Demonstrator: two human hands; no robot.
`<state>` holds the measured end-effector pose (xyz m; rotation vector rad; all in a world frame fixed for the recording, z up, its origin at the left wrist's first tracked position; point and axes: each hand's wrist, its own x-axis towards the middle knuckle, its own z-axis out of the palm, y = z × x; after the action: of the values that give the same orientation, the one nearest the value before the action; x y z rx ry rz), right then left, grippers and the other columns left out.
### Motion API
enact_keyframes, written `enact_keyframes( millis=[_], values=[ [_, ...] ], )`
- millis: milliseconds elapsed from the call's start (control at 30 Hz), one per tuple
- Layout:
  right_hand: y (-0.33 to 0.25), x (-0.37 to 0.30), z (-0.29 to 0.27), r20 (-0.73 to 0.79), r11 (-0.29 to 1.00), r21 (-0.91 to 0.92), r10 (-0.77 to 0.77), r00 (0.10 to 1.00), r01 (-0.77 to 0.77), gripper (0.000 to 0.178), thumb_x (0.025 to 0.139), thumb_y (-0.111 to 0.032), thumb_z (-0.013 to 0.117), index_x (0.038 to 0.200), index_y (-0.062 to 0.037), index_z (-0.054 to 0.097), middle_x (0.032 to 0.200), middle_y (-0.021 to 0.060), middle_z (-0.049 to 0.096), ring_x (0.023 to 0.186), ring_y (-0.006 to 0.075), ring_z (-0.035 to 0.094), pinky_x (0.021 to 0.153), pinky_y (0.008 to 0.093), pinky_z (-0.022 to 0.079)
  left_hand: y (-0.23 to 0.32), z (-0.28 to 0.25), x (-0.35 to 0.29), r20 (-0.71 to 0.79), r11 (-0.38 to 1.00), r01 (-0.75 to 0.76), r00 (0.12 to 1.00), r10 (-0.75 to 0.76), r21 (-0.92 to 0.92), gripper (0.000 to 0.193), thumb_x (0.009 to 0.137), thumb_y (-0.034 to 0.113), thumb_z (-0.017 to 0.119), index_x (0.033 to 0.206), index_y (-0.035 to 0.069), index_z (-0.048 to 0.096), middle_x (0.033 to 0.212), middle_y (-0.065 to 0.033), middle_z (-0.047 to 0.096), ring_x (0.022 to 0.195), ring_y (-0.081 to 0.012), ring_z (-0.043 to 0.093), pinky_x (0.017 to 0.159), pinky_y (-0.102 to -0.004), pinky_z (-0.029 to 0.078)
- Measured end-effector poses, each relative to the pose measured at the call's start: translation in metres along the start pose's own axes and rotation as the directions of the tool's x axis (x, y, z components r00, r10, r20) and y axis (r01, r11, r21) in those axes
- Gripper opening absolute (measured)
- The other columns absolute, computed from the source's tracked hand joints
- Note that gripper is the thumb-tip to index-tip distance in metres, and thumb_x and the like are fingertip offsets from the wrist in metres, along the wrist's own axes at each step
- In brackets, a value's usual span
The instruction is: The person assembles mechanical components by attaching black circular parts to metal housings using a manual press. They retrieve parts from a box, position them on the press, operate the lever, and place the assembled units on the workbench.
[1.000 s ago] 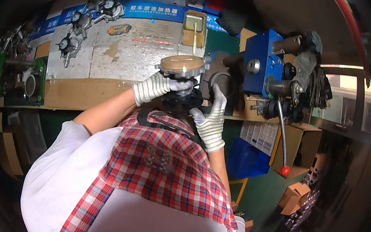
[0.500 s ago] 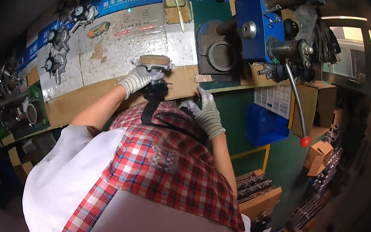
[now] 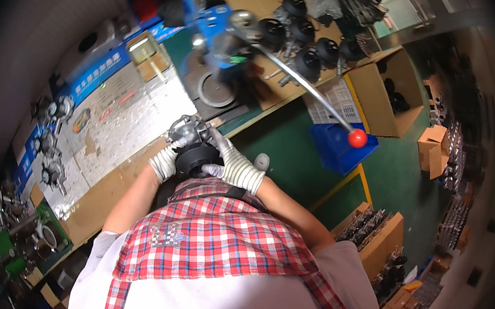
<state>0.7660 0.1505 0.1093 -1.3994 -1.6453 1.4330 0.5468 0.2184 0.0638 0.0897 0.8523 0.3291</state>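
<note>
At the bench's near edge, both my gloved hands hold a silver cast-metal housing (image 3: 186,128) with a wide black round part (image 3: 196,159) on its near side. My left hand (image 3: 164,160) closes around its left side, its fingertips partly hidden by the part. On the other side, my right hand (image 3: 235,166) grips the black part, thumb low and fingers reaching up along the metal housing. The piece is held just in front of my checked apron (image 3: 214,224). Beyond it stands a blue lever press (image 3: 210,26) with a round metal base ring (image 3: 216,91).
Several similar metal housings (image 3: 50,144) line the bench's left side. Several black-capped parts (image 3: 308,62) stand right of the press. Its long lever ends in a red ball (image 3: 357,138), above a blue bin (image 3: 339,148). A carton of metal parts (image 3: 381,251) stands at right.
My view has swung to the right. My right hand, apart from the piece before, now grips it together with my left. The piece has turned, and its black round part shows more fully.
</note>
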Motion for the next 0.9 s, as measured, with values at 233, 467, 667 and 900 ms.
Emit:
enact_keyframes(
  millis=[233,467,667,900],
  values=[
    [0.070,-0.068,-0.142,-0.208,0.970,-0.242,-0.084,0.975,0.031,0.095,0.085,-0.029,0.074,0.158,-0.0093,0.017,0.145,0.0313,0.039,0.130,0.0487,0.045,0.112,0.0463,0.038,-0.051,0.159,0.106,0.155,0.985,0.063,0.984,-0.088,0.161,0.060,0.094,0.057,0.060,0.135,0.014,0.058,0.125,-0.0081,0.068,0.110,-0.0221,0.068,0.092,-0.0406,0.057],
    [0.150,-0.124,-0.339,-0.502,0.931,-0.285,0.056,0.863,-0.226,0.062,0.095,-0.018,0.059,0.150,-0.0063,0.035,0.125,0.0323,0.058,0.116,0.0457,0.057,0.103,0.0459,0.044,-0.118,0.243,0.239,0.113,0.857,0.088,0.979,-0.168,0.508,0.071,0.096,0.059,0.057,0.144,0.008,0.049,0.138,-0.0161,0.059,0.119,-0.0295,0.061,0.102,-0.0435,0.049],
    [0.186,-0.067,-0.520,-0.384,0.681,-0.607,0.199,0.902,-0.409,0.077,0.096,-0.021,0.061,0.159,-0.0141,0.018,0.117,0.0306,0.064,0.112,0.0457,0.060,0.100,0.0493,0.045,-0.111,0.262,0.232,-0.186,0.893,-0.251,0.923,0.337,0.373,0.059,0.095,0.051,0.063,0.133,0.006,0.056,0.125,-0.0156,0.065,0.110,-0.0289,0.064,0.098,-0.0454,0.052],
    [0.168,0.059,-0.621,-0.305,0.423,-0.747,0.468,0.830,-0.513,0.076,0.097,-0.023,0.061,0.160,-0.0246,0.018,0.139,0.0232,0.057,0.126,0.0387,0.057,0.106,0.0477,0.045,-0.056,0.265,0.289,-0.375,0.846,-0.493,0.759,0.532,0.202,0.045,0.091,0.045,0.072,0.121,0.014,0.060,0.104,-0.0052,0.066,0.096,-0.0247,0.066,0.085,-0.0407,0.055]
  ],
)
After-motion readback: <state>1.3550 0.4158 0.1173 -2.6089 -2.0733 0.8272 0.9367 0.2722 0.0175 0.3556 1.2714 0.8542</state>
